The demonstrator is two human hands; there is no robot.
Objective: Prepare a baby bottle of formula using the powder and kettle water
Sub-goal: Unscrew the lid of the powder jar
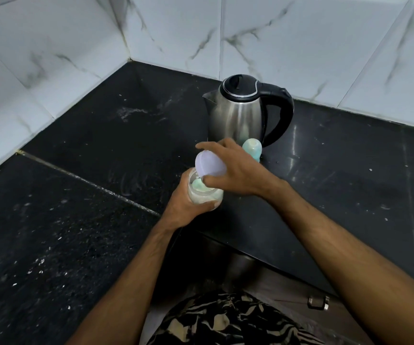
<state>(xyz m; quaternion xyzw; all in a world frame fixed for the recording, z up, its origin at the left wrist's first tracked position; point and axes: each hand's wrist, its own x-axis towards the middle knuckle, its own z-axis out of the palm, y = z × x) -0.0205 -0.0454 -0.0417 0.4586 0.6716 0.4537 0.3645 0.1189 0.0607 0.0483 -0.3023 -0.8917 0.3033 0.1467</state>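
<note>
My left hand [183,210] grips a clear powder jar [204,196] held over the front of the black counter [101,145]. White powder and a teal scoop [198,185] show inside its open mouth. My right hand [240,170] pinches a pale lilac lid [209,164], tilted just above the jar's rim. Behind my right hand a baby bottle [252,148] with a teal cap stands on the counter, partly hidden by my fingers. A steel kettle [238,115] with a black lid and handle stands right behind the bottle, its spout to the left.
Marble-patterned wall tiles [300,46] close the counter's back and left sides, meeting in a corner. White specks and smears lie on the counter. The counter edge runs below my arms, with a cabinet latch [318,302] under it.
</note>
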